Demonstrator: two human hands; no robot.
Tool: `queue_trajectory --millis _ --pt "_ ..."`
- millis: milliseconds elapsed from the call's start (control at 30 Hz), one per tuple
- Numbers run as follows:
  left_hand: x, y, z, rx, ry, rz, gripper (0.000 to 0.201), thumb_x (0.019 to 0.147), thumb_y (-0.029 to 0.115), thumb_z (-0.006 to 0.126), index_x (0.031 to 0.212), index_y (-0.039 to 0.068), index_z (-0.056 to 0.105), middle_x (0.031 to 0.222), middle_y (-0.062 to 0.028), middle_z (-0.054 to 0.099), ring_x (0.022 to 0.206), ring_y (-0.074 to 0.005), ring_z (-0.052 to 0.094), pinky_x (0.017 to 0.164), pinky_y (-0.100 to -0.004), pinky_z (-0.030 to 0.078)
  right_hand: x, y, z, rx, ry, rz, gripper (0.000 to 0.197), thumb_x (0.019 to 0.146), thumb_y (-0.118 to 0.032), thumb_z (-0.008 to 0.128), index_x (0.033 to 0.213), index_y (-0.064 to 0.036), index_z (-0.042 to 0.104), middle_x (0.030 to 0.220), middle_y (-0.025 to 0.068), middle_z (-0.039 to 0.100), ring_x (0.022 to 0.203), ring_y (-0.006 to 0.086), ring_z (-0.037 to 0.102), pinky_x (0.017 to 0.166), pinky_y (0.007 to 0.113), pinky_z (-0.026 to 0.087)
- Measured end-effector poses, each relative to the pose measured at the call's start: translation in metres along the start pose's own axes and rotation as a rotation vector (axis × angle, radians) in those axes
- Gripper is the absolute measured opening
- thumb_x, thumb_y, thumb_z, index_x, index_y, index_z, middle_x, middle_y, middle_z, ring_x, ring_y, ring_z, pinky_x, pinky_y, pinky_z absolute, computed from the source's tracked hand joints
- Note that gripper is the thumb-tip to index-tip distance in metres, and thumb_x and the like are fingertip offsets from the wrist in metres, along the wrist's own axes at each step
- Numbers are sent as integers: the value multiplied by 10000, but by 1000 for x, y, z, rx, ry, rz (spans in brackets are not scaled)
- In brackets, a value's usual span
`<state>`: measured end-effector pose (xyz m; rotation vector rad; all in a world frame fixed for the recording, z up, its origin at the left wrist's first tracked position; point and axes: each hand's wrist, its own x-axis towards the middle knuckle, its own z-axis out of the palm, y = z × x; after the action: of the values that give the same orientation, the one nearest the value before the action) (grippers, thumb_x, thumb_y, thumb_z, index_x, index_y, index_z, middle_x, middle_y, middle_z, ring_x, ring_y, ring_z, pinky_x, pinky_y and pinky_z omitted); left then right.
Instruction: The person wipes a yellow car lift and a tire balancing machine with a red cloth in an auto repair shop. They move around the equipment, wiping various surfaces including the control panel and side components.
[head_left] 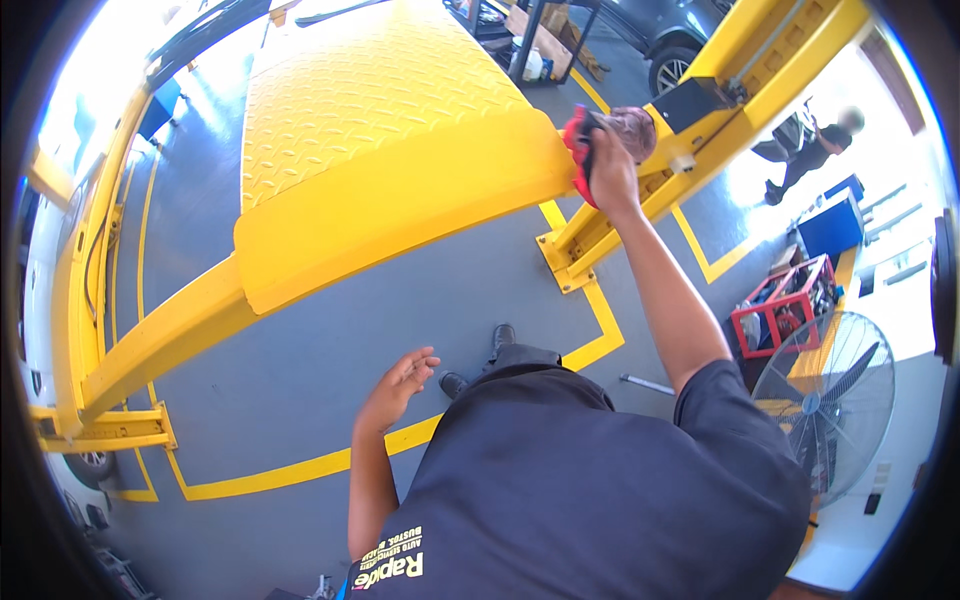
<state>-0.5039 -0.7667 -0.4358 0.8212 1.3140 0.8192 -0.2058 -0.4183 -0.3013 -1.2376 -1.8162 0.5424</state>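
My right hand point(612, 175) is closed around a red-and-black object point(580, 150), held at the right end of a yellow lift beam point(420, 190). Its exact kind is not clear from here. Just beyond the knuckles shows a rounded brownish thing point(635, 132), slightly blurred; whether it is part of the held object I cannot tell. My left hand point(398, 385) hangs in the air in front of my body, fingers extended and holding nothing. A yellow diamond-tread platform point(390, 90) stretches away behind the beam.
A yellow lift post point(760, 90) stands at right, its base plate point(565, 265) bolted to the grey floor. Nearby are a wire-caged fan point(825, 400), a red metal frame point(785, 305) and a long metal rod point(648, 384). Another person point(815, 155) is at far right, a car wheel point(672, 70) beyond.
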Motion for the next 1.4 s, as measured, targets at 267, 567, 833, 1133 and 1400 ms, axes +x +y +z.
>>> queue_trajectory --millis 267,567,833,1133,1400 --pt "-34 79 25 15 -221 303 511 1043 311 633 1483 61 560 1422 -128 616 1341 -270 552 1126 -412 428 -81 -65 71 -359 6 -543 494 1033 -277 590 1509 -154 549 1543 97 533 1428 315 464 1199 530 271" --pt "-66 222 101 103 -973 1055 234 980 204 724 1183 98 772 1273 -170 622 1171 -348 589 1044 -478 437 -73 -51 66 -443 -105 -578 436 1056 -378 546 1468 -244 595 1595 7 499 1500 214 402 1248 528 177" --pt "-55 249 159 -61 -1035 1334 181 974 272 746 1054 110 758 1175 -113 635 1163 -271 566 1040 -482 394 -35 -18 49 -401 31 -553 348 1061 -303 554 1362 -153 645 1438 46 630 1377 257 531 1151 480 340" --pt "-34 286 212 1 -165 1304 68 1086 134 529 1023 127 555 918 -88 647 955 -298 688 1198 -610 273 42 28 -36 -200 342 -335 334 1028 -262 623 1325 -110 629 1211 172 695 1147 380 652 971 469 506" --pt "13 333 323 -855 -819 897 231 998 238 713 955 12 693 951 -101 650 889 -261 629 829 -385 471 109 102 -118 1126 -203 336 403 1067 -267 557 1367 1 584 1260 148 722 1092 300 718 1016 416 554"
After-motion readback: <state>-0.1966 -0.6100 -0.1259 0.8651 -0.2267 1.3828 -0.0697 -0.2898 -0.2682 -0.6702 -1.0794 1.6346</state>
